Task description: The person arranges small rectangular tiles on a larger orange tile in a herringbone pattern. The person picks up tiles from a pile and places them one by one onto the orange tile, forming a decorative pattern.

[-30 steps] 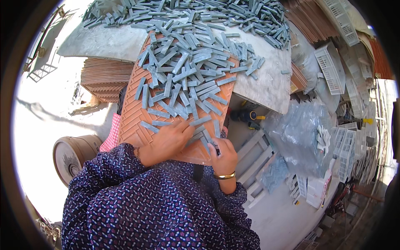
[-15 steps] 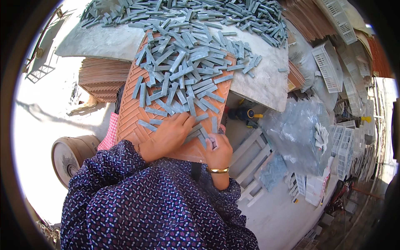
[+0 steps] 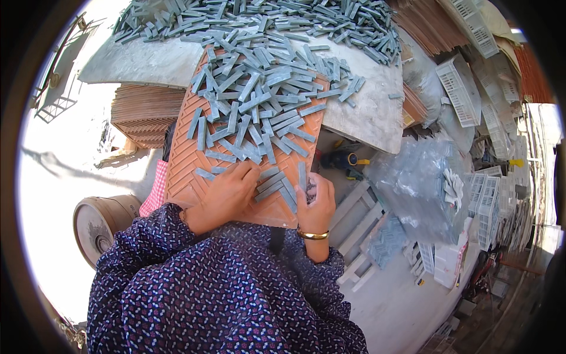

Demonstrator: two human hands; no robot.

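An orange tray (image 3: pixel 183 171) with raised herringbone ridges lies before me, its upper half buried under loose grey-green stone strips (image 3: pixel 253 88). Several strips (image 3: pixel 276 187) rest slantwise in its grooves near the lower right corner. My left hand (image 3: pixel 227 192) is over the lower middle of the tray, fingers bent and together beside these strips; what they hold, if anything, is hidden. At the right edge, my right hand (image 3: pixel 316 206) is curled closed around something dark grey, only partly visible. A single strip (image 3: pixel 302 176) lies just beyond its thumb.
Behind the tray, a pale tabletop (image 3: pixel 377 118) bears a big heap of strips. Ridged orange trays (image 3: pixel 147 112) are stacked at the left, above a round drum (image 3: pixel 100 227). To the right are a plastic-wrapped stack (image 3: pixel 413 189), white crates (image 3: pixel 463 88) and a pallet (image 3: pixel 354 230).
My left hand has drawn left and slightly down, uncovering more of the slanted strips. My right hand has moved right, off those strips, to the tray's edge.
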